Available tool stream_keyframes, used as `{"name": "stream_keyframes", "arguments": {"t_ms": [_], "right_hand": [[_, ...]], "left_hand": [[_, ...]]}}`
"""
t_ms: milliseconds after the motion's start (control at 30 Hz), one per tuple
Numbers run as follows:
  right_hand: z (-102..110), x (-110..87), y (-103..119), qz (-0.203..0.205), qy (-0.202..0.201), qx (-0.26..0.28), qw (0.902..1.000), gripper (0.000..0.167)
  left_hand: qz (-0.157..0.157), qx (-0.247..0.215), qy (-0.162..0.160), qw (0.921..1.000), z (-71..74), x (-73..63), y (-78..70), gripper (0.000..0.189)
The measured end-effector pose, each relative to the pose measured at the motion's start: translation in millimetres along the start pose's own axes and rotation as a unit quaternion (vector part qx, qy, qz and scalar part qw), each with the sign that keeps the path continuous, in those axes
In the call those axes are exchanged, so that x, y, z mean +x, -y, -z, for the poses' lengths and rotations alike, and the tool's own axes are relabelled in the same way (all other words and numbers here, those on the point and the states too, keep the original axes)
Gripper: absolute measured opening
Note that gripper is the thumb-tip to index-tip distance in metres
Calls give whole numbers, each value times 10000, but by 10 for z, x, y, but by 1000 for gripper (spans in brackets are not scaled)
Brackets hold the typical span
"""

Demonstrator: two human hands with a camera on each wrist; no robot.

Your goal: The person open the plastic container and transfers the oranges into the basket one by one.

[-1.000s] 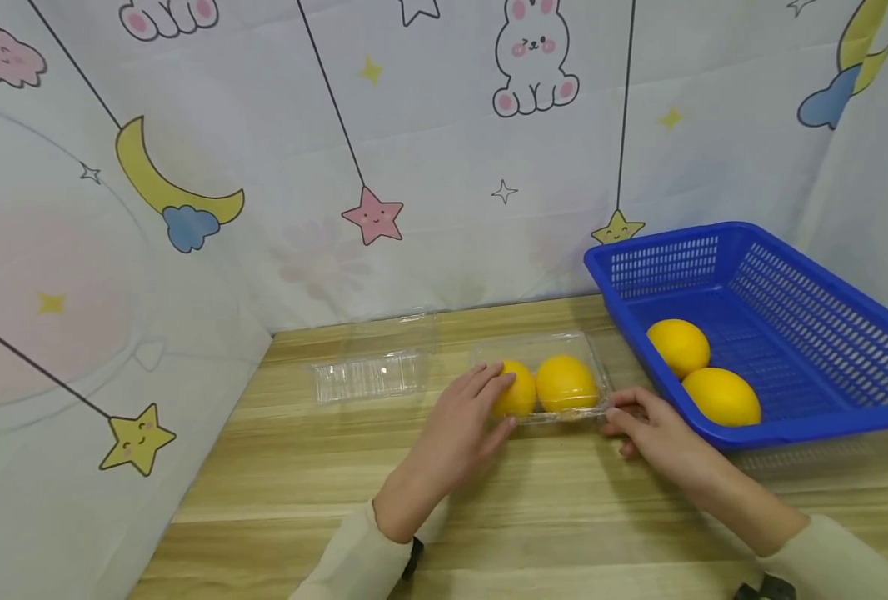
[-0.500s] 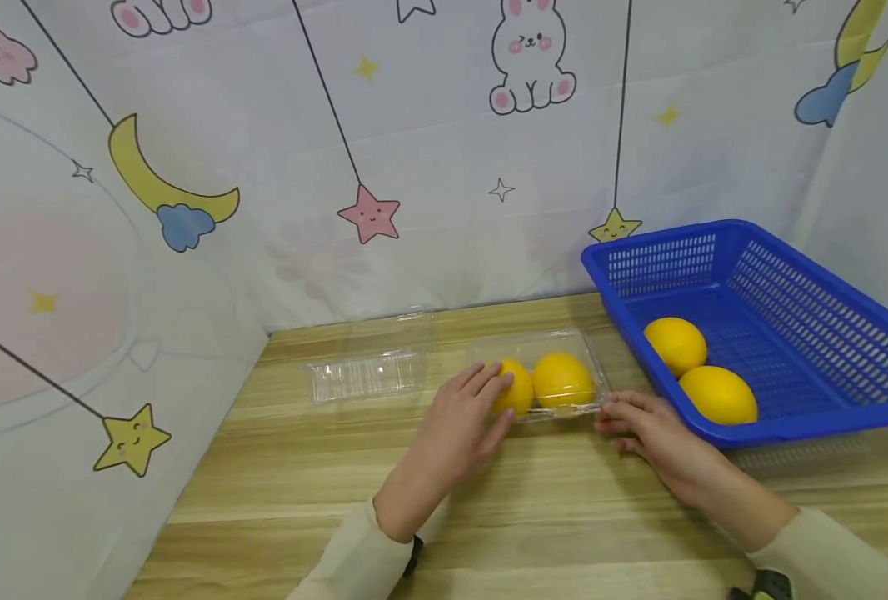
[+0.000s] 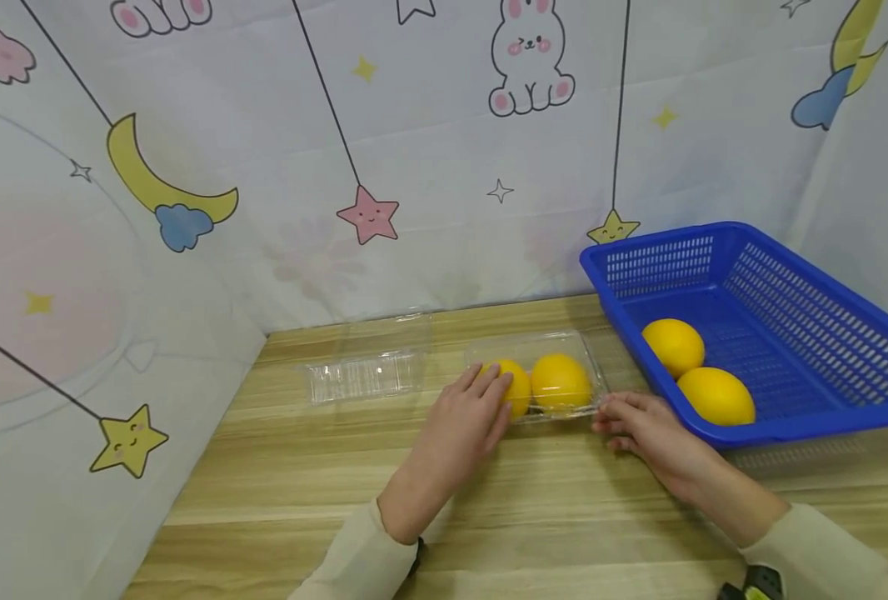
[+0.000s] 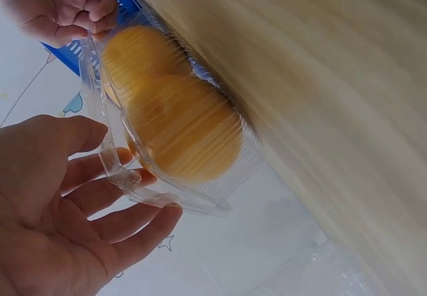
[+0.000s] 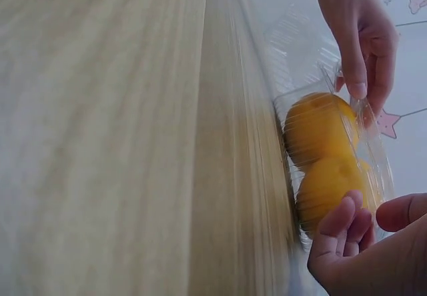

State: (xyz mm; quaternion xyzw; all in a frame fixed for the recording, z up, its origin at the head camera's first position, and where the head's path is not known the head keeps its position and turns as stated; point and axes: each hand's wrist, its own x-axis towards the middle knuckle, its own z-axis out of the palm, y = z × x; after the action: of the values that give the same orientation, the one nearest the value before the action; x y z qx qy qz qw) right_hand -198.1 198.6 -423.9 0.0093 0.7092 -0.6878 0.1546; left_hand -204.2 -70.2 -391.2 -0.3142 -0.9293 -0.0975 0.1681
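A clear plastic clamshell box point(image 3: 522, 342) sits on the wooden table with two oranges in it, the right orange point(image 3: 561, 383) in plain sight and the left orange point(image 3: 517, 390) partly behind fingers. My left hand point(image 3: 455, 429) holds the box's left front part. In the left wrist view, its thumb and fingers point(image 4: 150, 233) are curled round the clear rim. At the opposite end, my right hand point(image 3: 650, 429) pinches the front right corner. The right wrist view shows its thumb point(image 5: 400, 211) and bent fingers point(image 5: 337, 226) beside the nearer orange.
A blue plastic basket point(image 3: 826, 429) stands on the right, close to my right hand, with two more oranges point(image 3: 672, 348) inside. Further left lies another clear plastic box point(image 3: 365, 379) with its lid raised. A printed cloth point(image 3: 444, 250) hangs behind the table point(image 3: 324, 500).
My right hand has shifted slightly left, its fingers drawn in closer at the box corner. The left fingers have moved a little over the left orange. The box stays nearly in place.
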Motion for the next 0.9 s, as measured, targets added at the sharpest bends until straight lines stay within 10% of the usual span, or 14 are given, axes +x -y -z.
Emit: {"name": "stream_keyframes", "arguments": {"t_ms": [367,900], "right_hand": [[-63,-12,-11,-88,30,1,10000,27],[-47,-25,-3,-136,28,201,9997,21]], "left_hand": [[-271,138,-1094,9935,41,46,85,25],[523,-448,-1232,9900,115,-33,200,87]]}}
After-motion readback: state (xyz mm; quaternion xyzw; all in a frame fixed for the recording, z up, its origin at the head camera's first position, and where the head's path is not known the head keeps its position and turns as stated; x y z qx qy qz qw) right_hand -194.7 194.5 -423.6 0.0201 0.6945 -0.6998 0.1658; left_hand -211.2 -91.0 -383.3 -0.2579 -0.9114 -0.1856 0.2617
